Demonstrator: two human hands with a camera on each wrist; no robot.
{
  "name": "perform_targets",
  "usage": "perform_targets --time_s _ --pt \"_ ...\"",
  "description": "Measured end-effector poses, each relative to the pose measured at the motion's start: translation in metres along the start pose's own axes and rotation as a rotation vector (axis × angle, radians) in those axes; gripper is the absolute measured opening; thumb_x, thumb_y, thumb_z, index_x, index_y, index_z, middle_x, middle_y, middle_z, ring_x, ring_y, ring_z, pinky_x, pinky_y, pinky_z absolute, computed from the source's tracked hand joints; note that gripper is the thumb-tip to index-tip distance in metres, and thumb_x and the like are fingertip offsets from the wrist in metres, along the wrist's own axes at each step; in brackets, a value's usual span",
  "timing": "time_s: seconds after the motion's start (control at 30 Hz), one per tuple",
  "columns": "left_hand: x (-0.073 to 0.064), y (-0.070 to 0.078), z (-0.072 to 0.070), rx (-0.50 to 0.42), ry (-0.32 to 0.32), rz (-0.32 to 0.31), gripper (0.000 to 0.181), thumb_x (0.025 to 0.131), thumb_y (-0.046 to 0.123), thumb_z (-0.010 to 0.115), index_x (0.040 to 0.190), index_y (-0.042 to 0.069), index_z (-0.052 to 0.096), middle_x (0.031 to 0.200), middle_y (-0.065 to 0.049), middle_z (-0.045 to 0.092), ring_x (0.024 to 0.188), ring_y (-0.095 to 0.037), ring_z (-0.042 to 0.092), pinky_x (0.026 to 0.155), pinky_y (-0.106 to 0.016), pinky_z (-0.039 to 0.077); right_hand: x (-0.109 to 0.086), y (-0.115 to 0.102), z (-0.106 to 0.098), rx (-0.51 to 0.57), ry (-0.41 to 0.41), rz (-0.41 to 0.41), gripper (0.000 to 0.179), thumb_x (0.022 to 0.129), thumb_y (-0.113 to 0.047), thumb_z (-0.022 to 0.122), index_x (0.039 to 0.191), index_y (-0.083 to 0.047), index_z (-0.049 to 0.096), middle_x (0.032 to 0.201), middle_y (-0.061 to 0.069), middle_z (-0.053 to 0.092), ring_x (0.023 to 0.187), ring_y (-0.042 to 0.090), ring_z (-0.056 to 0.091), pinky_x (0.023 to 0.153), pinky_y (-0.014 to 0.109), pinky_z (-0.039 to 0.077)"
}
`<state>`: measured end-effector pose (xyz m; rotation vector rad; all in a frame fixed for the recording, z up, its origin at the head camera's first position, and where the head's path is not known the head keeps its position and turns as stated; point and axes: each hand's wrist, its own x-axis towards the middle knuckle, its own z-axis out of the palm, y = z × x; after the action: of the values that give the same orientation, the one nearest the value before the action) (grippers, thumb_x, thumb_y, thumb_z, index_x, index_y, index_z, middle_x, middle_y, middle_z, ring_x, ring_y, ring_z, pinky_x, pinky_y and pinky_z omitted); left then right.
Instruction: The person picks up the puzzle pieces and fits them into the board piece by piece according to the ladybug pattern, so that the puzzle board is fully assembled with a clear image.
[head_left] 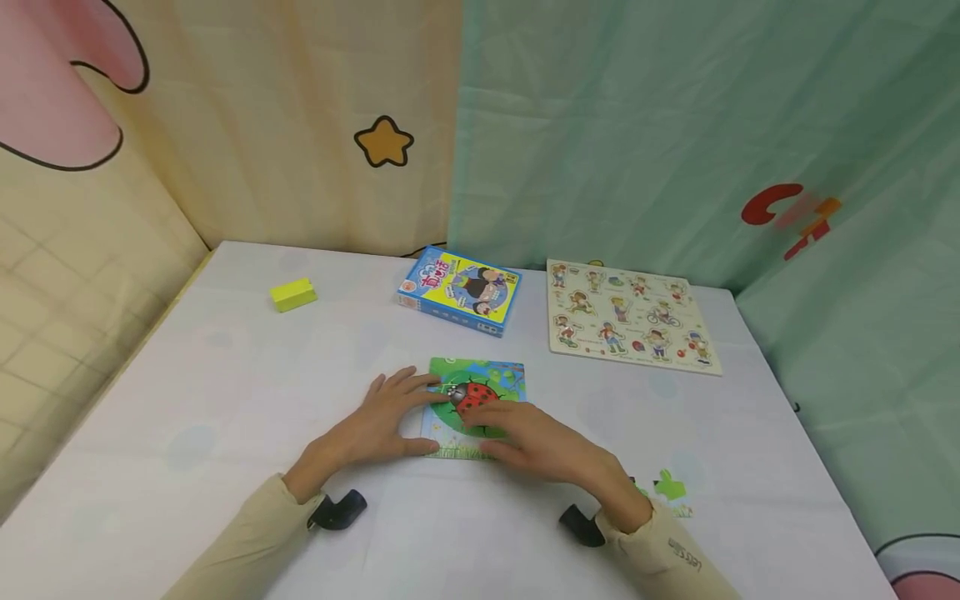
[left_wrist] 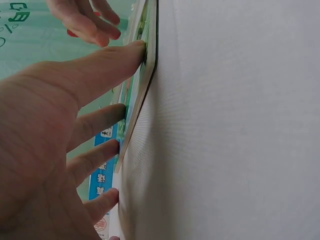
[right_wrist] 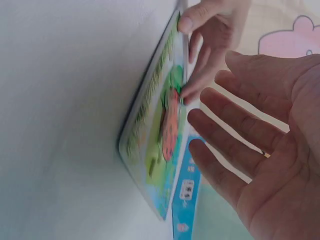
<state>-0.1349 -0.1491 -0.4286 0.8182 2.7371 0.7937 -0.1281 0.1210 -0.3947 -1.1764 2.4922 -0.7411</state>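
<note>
A square ladybug picture puzzle (head_left: 483,368) lies flat before me, red ladybug on a green leaf with grass along its near edge. My left hand (head_left: 384,423) rests at its left side, fingers spread; in the left wrist view the thumb presses on the edge of the puzzle (left_wrist: 150,67). Over the near right part of the puzzle is my right hand (head_left: 528,437), hiding that corner in the head view. The right wrist view shows this hand (right_wrist: 255,130) with straight fingers and nothing in its grasp, apart from the puzzle (right_wrist: 150,107).
Green puzzle pieces (head_left: 671,486) lie by my right forearm, partly hidden by it. Behind the puzzle is a blue and yellow box (head_left: 468,292). A wooden board with figures (head_left: 618,312) lies at the back right, a yellow-green block (head_left: 293,295) at the back left. Curtains line the table's far edge.
</note>
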Motion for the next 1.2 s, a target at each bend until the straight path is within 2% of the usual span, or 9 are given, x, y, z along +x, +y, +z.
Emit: perform_targets --time_s 0.27,0.4,0.6,0.7,0.97,1.2 --pt "-0.003 -0.004 0.001 -0.026 0.007 0.019 0.062 0.084 0.04 0.079 0.139 0.018 0.061 0.156 -0.011 0.043 0.149 -0.045 0.021 0.114 -0.077 0.009 -0.043 0.005 -0.01 -0.026 0.045 0.124 0.036 0.097 -0.025 0.066 0.133 -0.017 0.063 0.135 -0.006 0.061 0.129 0.017 0.054 0.108 0.044 0.047" --pt "-0.005 -0.006 0.002 -0.044 -0.013 0.015 0.06 0.086 0.041 0.077 0.14 0.018 0.06 0.156 -0.01 0.041 0.15 -0.045 0.019 0.115 -0.077 0.007 -0.067 0.009 -0.012 -0.02 0.046 0.19 0.041 0.094 -0.027 0.071 0.132 -0.018 0.063 0.135 -0.01 0.059 0.128 0.016 0.053 0.106 0.045 0.047" --pt "-0.004 -0.009 0.001 -0.076 -0.023 0.027 0.055 0.091 0.038 0.072 0.14 0.017 0.059 0.157 -0.01 0.039 0.15 -0.045 0.016 0.114 -0.077 0.005 -0.103 0.019 -0.021 -0.041 0.073 0.29 0.051 0.086 -0.03 0.079 0.134 -0.019 0.063 0.139 -0.005 0.056 0.13 0.022 0.052 0.104 0.049 0.048" --pt "-0.003 -0.011 0.003 -0.077 -0.019 0.03 0.054 0.09 0.036 0.073 0.139 0.017 0.059 0.157 -0.01 0.039 0.151 -0.045 0.016 0.114 -0.077 0.004 -0.118 0.025 -0.025 -0.061 0.089 0.301 0.053 0.086 -0.033 0.079 0.134 -0.019 0.063 0.139 -0.004 0.056 0.129 0.023 0.052 0.102 0.048 0.049" --pt "-0.001 -0.012 0.003 -0.077 -0.013 0.03 0.055 0.09 0.037 0.073 0.139 0.017 0.06 0.157 -0.01 0.039 0.151 -0.044 0.017 0.114 -0.077 0.005 -0.14 0.035 -0.026 -0.081 0.093 0.348 0.053 0.085 -0.048 0.077 0.13 -0.024 0.062 0.134 -0.01 0.056 0.124 0.019 0.053 0.1 0.043 0.05" --pt "0.001 -0.013 0.004 -0.081 -0.015 0.029 0.056 0.09 0.039 0.073 0.14 0.018 0.059 0.158 -0.009 0.039 0.151 -0.044 0.016 0.114 -0.077 0.004 -0.159 0.049 -0.026 -0.001 0.132 0.402 0.057 0.08 -0.053 0.079 0.127 -0.027 0.06 0.116 -0.013 0.058 0.103 0.008 0.056 0.088 0.03 0.052"
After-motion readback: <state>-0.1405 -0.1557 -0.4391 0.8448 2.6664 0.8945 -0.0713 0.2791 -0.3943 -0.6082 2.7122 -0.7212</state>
